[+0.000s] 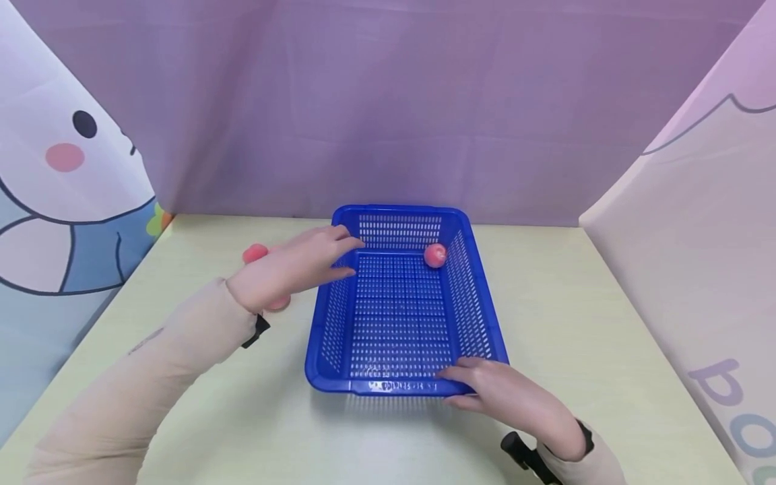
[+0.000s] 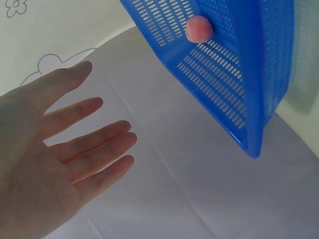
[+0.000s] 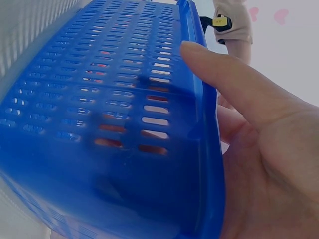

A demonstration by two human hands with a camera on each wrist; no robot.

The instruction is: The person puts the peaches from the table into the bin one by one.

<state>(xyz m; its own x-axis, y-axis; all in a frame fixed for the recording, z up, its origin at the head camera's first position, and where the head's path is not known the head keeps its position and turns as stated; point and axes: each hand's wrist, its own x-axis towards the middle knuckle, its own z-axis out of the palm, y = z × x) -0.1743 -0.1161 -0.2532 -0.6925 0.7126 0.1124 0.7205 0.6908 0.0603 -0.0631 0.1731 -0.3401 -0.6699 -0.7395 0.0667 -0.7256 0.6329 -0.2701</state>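
A blue plastic basket with slotted walls stands mid-table. My right hand grips its near rim at the right corner; in the right wrist view the thumb lies over the outside wall and the fingers reach inside. One pink, peach-like ball rests in the basket by the far right corner. My left hand is over the basket's left rim with fingers spread and nothing held; the left wrist view shows its bare palm.
Left of the basket, partly hidden by the left forearm, a red-pink round thing and another pink one lie on the pale table. A purple cloth hangs behind, and printed cloths flank both sides.
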